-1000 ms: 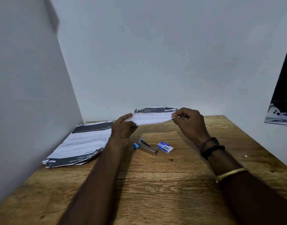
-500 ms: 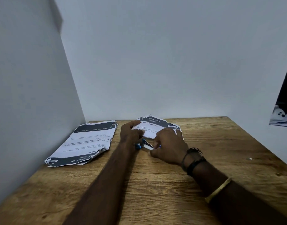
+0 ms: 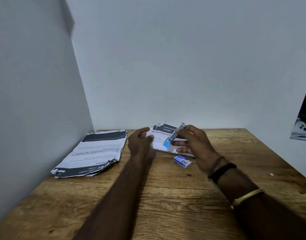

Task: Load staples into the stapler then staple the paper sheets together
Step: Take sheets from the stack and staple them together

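Two hands at frame centre: right hand (image 3: 194,143) pinches the tilted stapler (image 3: 175,134) in curled fingers, blue end down, over the paper sheets (image 3: 157,146) gripped at their left edge by left hand (image 3: 139,144), staple box (image 3: 182,161) on table (image 3: 166,196) just below, paper stack (image 3: 96,153) at left

Hands: two were seen, the left hand (image 3: 140,144) and the right hand (image 3: 195,144).
Staplers: one stapler (image 3: 174,135) was there.
Staple boxes: one staple box (image 3: 182,161) was there.
Paper piles: two, a paper stack (image 3: 96,151) and the printed sheets (image 3: 159,144).
Wristwear: three pieces, two dark bands (image 3: 221,171) and one gold bangle (image 3: 247,196).
Tables: one wooden table (image 3: 166,196).
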Motion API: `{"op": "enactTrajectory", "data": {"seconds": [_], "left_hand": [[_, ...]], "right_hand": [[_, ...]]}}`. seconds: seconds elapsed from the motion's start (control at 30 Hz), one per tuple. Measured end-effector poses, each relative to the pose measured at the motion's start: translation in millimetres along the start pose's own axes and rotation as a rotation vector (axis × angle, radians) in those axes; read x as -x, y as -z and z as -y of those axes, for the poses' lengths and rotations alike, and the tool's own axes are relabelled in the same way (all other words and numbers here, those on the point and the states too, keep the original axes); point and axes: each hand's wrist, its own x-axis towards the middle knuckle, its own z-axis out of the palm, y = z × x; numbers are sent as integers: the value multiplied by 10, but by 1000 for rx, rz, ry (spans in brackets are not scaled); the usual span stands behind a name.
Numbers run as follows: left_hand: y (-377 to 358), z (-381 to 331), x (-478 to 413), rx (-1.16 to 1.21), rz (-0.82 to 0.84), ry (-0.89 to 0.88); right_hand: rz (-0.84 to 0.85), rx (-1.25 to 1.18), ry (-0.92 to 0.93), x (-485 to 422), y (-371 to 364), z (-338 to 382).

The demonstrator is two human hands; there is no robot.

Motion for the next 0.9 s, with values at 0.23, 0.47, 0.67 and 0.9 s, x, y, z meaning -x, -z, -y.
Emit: {"op": "enactTrajectory", "data": {"seconds": [0.23, 0.47, 0.67, 0.9], "left_hand": [[3, -18, 30, -45, -52, -59], [-37, -21, 26, -61, -20, -18], [-66, -23, 46, -32, 3, 41], [-99, -55, 97, -32, 20, -35]], "right_hand": [[40, -270, -200, -193, -200, 8], [85, -192, -111, -435, -374, -11], [105, -55, 54, -620, -389, 43], [194, 112, 146, -668, -345, 39]]}}
